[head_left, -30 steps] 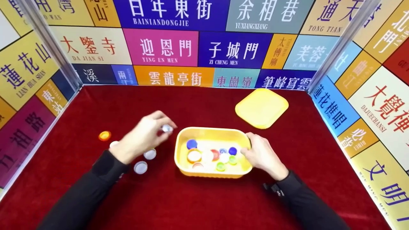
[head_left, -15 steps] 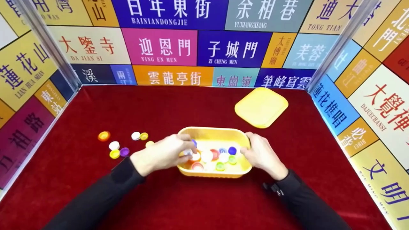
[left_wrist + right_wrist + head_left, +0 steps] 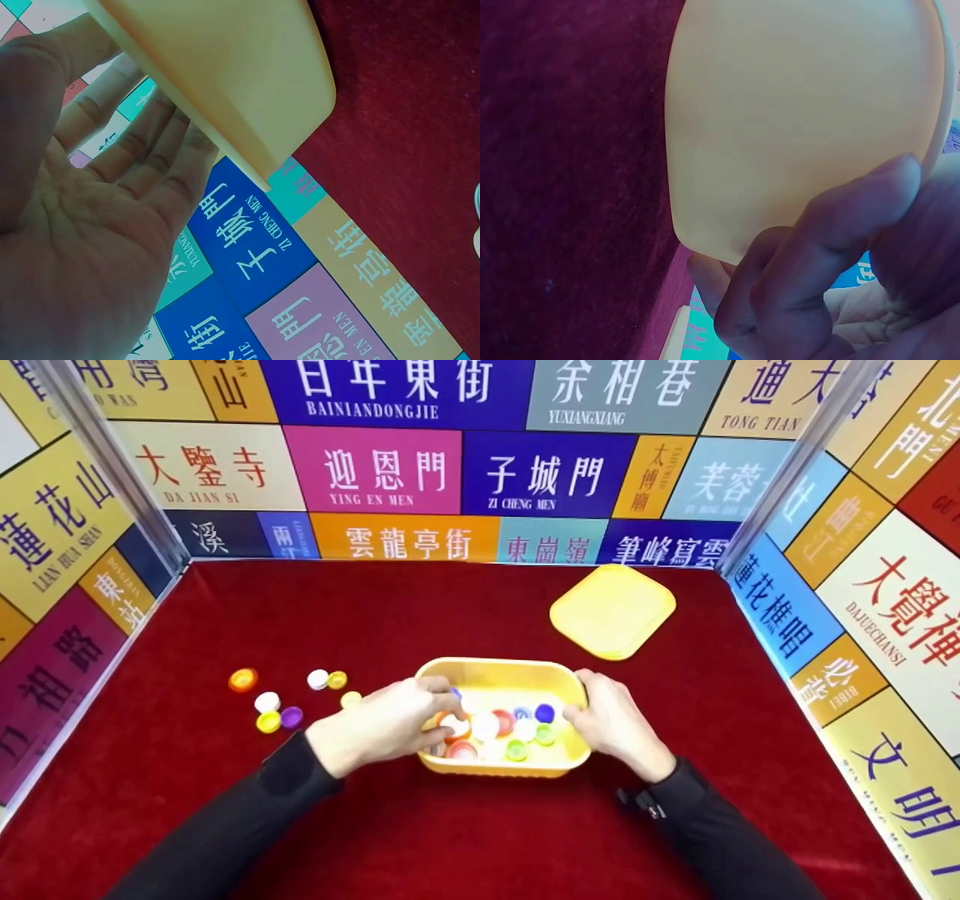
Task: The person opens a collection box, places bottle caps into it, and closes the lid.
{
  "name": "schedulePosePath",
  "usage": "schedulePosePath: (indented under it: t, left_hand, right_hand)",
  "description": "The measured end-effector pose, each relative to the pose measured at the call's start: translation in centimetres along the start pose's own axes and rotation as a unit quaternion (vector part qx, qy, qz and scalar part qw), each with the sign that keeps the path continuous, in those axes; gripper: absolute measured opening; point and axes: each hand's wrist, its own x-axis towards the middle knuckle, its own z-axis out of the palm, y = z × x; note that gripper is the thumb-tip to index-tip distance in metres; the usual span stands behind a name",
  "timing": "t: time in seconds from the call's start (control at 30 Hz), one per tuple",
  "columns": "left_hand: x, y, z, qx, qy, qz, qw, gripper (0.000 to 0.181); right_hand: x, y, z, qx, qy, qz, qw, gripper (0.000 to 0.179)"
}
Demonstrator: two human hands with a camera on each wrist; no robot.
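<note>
A yellow plastic box holds several bottle caps, among them a dark blue cap, a green cap and an orange-and-white cap. My left hand reaches over the box's left rim, its fingers loosely bent above the caps and nothing seen between them. A pale cap lies just under the thumb. In the left wrist view, the palm faces the outer wall of the box. My right hand grips the right rim, thumb inside; the right wrist view shows its fingers against the wall.
Left on the red cloth lie more caps: an orange cap, a purple cap, a white cap and several others. My left forearm hides part of that area. A yellow lid lies behind the box. Printed panels enclose the table.
My left hand has moved right from the cloth to over the box, carrying a pale cap, which now lies inside, out of its fingers. The right hand stays on the rim.
</note>
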Motion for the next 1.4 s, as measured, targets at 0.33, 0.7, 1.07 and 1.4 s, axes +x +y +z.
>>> schedulePosePath:
  t: [0.33,0.7,1.07,1.4]
  left_hand:
    - [0.0,0.1,0.0,0.020,0.009,-0.005,0.9997,0.014]
    - [0.0,0.1,-0.5,0.010,0.050,-0.011,0.9986,0.017]
    - [-1.5,-2.8,-2.2,-0.018,0.103,-0.090,0.9905,0.028]
    - [-4.7,-8.3,-4.2,-0.033,0.121,-0.229,0.9653,0.033]
  right_hand:
    - [0.0,0.0,0.2,-0.001,0.000,-0.004,1.0000,0.034]
    - [0.1,-0.1,-0.2,0.000,-0.009,0.008,0.9999,0.040]
    - [0.2,0.0,-0.4,0.012,-0.009,0.017,0.9997,0.044]
    - [0.3,-0.2,-0.8,0.025,0.006,0.017,0.9995,0.039]
